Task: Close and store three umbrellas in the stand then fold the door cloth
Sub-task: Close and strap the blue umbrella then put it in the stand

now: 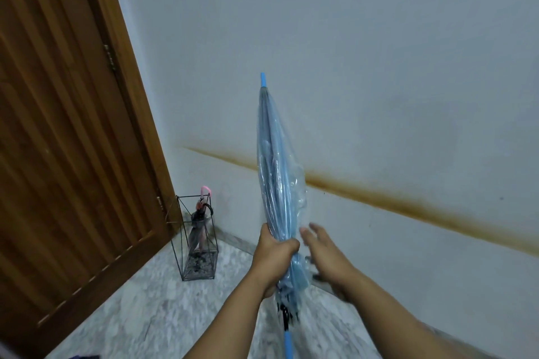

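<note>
Left hand [277,253] is gripping the closed blue umbrella [275,172], fingers [287,245] wrapping its lower canopy, tip pointing up. Right hand [323,251] is hovering just beside it, fingers relaxed, holding nothing.

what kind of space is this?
Likely a home entryway corner: a wooden door, a wire umbrella stand with umbrellas beside it on a marble-patterned floor, and a stained white wall.

umbrella [272,172]: glossy clear-blue plastic | stand [196,237]: thin black wire | door [58,125]: grained wood
</note>
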